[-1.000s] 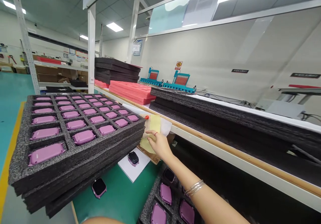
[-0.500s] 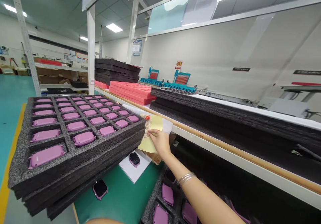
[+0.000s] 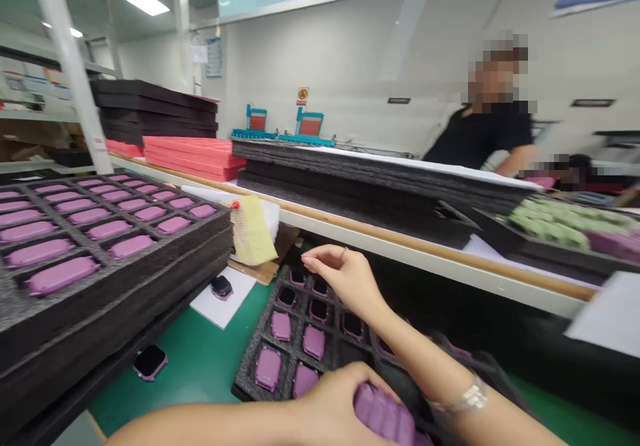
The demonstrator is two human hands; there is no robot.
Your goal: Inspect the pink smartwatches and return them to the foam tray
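Note:
My left hand [image 3: 337,399] is wrapped round several purple watch cases [image 3: 383,416] held side by side, low in the view. My right hand [image 3: 353,276] hovers over the far part of a black foam tray [image 3: 245,373], thumb and forefinger pinched; whatever is between the tips is too small to make out. Some pockets of that tray hold purple watch cases [image 3: 314,343] with their backs up, others show dark screens [image 3: 319,310]. Beyond the tray hangs a yellow sheet [image 3: 257,229] with rows of small dots and a red piece [image 3: 235,205].
Stacked foam trays [image 3: 165,279] full of purple cases stand at left. One watch [image 3: 221,287] lies on white paper, another [image 3: 150,362] on the green mat [image 3: 195,359]. A shelf edge [image 3: 400,246] runs above the tray. Across it is another person [image 3: 485,133].
My right hand has left the yellow sheet and moved over the foam tray, still pinched. My left hand has come into view with the purple cases. The view has swung right; another person shows.

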